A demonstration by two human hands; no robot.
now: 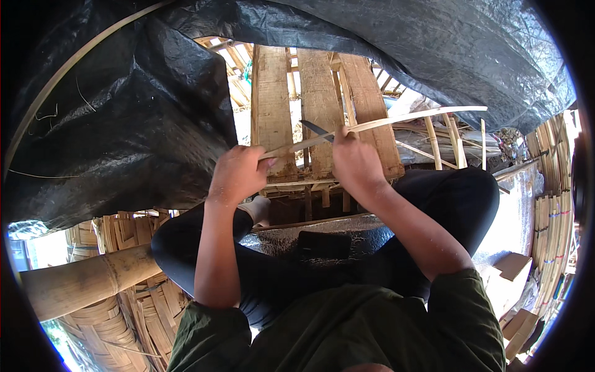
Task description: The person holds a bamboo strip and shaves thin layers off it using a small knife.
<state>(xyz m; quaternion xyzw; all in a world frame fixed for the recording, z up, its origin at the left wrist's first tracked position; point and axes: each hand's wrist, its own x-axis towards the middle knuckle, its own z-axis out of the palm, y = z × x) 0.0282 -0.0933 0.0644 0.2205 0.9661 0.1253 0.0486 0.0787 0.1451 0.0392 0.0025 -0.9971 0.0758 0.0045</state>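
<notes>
A long pale bamboo strip [421,115] slants up to the right in front of me, its far right end bending in the air. My left hand [238,170] is closed around the strip toward its left part, thumb on the near side. My right hand [358,160] is closed on a knife, whose dark narrow blade [315,128] points up and left across the strip. The strip passes at the right hand's fingers; the knife's handle is hidden in the fist. Below both hands lie wooden planks [271,111] set side by side with gaps.
Black plastic sheeting [155,124] hangs at the left and across the top. A thick bamboo pole [93,282] lies at lower left beside woven bamboo [111,328]. Bundled bamboo strips [551,248] stand at the right, near a cardboard box [511,276]. My bent legs flank the planks.
</notes>
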